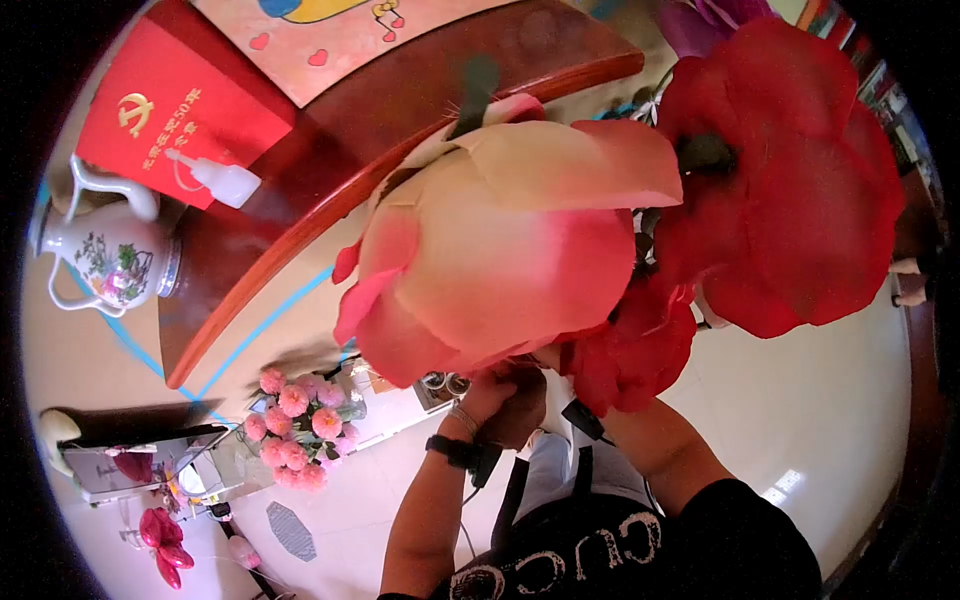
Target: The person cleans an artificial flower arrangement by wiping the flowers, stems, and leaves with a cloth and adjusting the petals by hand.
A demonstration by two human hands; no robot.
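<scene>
A large cream-and-pink artificial flower (500, 260) fills the middle of the view, close to the camera. Beside it on the right are a big red artificial flower (790, 190) and a smaller red bloom (640, 350). Just under the pink petals, my left hand (500, 400) shows in part, its fingers curled; what they close on is hidden. A black band circles that wrist. My right forearm (655, 445) reaches up to the smaller red bloom, which covers the right hand and its fingers. The stems cannot be seen.
A dark red wooden shelf (310, 190) curves across the upper left. On or by it are a red box (180, 110), a small white squeeze bottle (228, 182) and a painted white porcelain jug (115, 255). Pink flowers (300, 425) stand lower left, beyond a pale tiled floor (400, 480).
</scene>
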